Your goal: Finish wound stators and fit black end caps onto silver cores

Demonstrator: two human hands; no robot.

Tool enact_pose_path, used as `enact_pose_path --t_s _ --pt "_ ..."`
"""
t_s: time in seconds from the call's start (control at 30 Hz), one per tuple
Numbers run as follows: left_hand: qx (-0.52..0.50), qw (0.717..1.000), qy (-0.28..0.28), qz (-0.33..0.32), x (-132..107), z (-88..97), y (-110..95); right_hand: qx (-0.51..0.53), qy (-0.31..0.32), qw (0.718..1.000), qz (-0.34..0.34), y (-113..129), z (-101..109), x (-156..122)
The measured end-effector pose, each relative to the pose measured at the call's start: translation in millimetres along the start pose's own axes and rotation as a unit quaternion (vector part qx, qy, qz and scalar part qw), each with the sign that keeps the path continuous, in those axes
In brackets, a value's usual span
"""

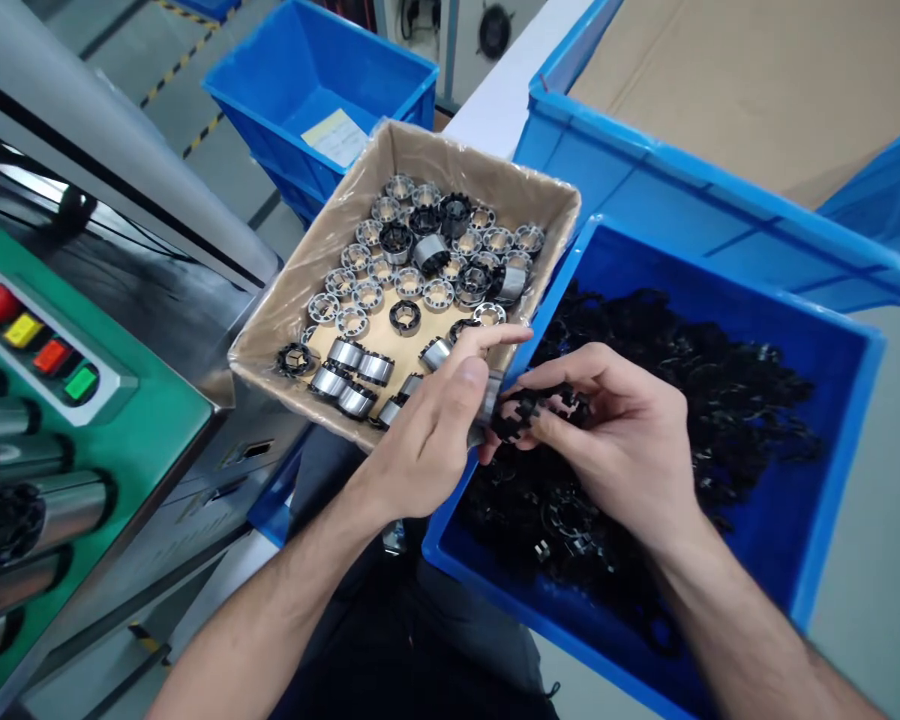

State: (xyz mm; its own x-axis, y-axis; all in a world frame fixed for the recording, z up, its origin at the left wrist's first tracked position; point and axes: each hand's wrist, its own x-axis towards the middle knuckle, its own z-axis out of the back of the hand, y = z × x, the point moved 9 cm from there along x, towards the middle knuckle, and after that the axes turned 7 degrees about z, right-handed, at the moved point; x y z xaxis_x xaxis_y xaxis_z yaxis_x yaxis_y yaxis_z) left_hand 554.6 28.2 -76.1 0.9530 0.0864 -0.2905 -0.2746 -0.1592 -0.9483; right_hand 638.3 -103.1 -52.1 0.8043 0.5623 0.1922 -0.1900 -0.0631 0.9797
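Note:
My left hand (431, 425) is closed around a grey metal ring core (489, 400), mostly hidden by the thumb and palm, with the index finger stretched out above it. My right hand (626, 430) pinches a black plastic notched ring (521, 415) between thumb and fingers. That ring is right beside the metal core; whether the two touch I cannot tell. Beneath my right hand, a blue bin (844, 440) holds a heap of black plastic rings (645, 350). Left of it, a plastic-lined carton (300, 265) contains metal ring cores (367, 295), some with black ends (356, 400).
On the left, a green-topped machine (157, 365) carries coloured buttons (49, 355) and metal cylinders (67, 510). Behind the carton is a blue crate (270, 95) with a paper slip (335, 137). A larger blue bin (645, 170) with cardboard stands at the back right.

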Motion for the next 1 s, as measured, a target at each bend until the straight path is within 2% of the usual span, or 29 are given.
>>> enact_pose_path --t_s 0.17,0.37,0.5,0.63,0.83,1.0 --pt "0.04 0.999 0.006 -0.006 -6.6 -4.2 -3.4 -0.057 -0.052 0.997 0.032 4.2 5.5 -3.1" --pt "0.05 0.998 0.03 -0.024 -7.3 -4.7 -3.6 -0.084 -0.019 0.991 0.099 18.0 -0.2 -3.6" --pt "0.002 0.999 0.034 -0.028 -5.4 -4.4 -3.0 -0.067 -0.017 0.993 0.092 18.3 -3.1 -3.9" --pt "0.009 0.999 0.028 -0.024 -4.5 -5.2 -2.4 -0.068 -0.05 0.991 0.102 21.4 -1.4 -5.8" --pt "-0.002 0.999 0.024 -0.026 -5.8 -4.6 -4.2 -0.071 -0.065 0.992 0.086 16.9 -4.7 -12.4" --pt "0.034 0.998 0.03 -0.041 -6.2 -4.9 -6.6 -0.142 -0.104 0.971 0.159 30.7 -2.4 -16.6"
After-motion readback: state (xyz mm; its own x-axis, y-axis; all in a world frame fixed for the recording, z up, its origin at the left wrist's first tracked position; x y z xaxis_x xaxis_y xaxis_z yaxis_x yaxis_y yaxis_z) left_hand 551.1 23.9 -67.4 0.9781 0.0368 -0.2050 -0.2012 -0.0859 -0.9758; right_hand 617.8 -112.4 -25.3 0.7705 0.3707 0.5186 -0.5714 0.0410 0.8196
